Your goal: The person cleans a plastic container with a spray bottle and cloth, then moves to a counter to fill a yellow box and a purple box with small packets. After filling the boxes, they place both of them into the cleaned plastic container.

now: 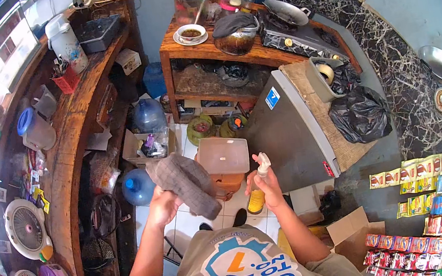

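A grey checked cloth (185, 183) hangs from my left hand (163, 205), its fingers closed on one edge. In my right hand (265, 185) is a spray bottle (256, 198) with yellow liquid and a white spray head, gripped around its upper part. Between the two hands, a little farther off, a clear plastic container (223, 155) with a pale lid stands on something orange-brown. The cloth hides part of the floor near its left side.
Left runs a wooden counter (73, 126) with fans and a jug. Ahead stands a wooden table (165, 52) bearing a bowl, pot and stove. A grey fridge (283, 134) is at right, a cardboard box (355, 232) nearer. A blue water jug (137, 187) stands on the floor.
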Motion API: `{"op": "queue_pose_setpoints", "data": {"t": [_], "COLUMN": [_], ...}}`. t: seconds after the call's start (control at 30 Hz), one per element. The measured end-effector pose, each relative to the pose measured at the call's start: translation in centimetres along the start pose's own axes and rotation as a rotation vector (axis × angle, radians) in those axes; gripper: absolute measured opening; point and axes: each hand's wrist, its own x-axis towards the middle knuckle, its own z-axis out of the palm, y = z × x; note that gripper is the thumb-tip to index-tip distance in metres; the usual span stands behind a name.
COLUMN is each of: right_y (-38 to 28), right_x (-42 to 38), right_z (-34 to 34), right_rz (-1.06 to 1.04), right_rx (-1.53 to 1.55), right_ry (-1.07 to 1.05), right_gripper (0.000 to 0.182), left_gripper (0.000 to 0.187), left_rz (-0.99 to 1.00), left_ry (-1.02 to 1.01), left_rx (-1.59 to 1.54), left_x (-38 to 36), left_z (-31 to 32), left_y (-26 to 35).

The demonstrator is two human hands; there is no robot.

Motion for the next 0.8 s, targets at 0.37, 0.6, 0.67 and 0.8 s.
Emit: {"op": "queue_pose_setpoints", "data": {"t": [0.37,0.6,0.67,0.8], "right_y": [1.8,5.0,6.9,9.3], "right_x": [1.1,6.4,8.0,10.3], "right_z": [-5.8,-11.2,-13.1,-14.8], "right_rz": [0.221,0.359,0.377,0.457], "right_rx": [0.06,0.109,0.07,0.018], "right_ry": [0.068,0.018,0.009,0.009], "right_gripper": [0.07,0.052,0.037,0.046], "left_gripper": [0.046,0.044,0.044,0.044], "left_rz": [0.074,0.079,0.073,0.045], "left_ry": [0.128,0.312,0.372,0.521], "left_rx": [0.172,-0.017,-0.067,-0.157], "left_x": [5.0,9.0,8.1,6.2], "left_z": [1.0,2.9,2.6,1.7], "left_y": [-4.2,-8.5,-10.1,-11.5]}}
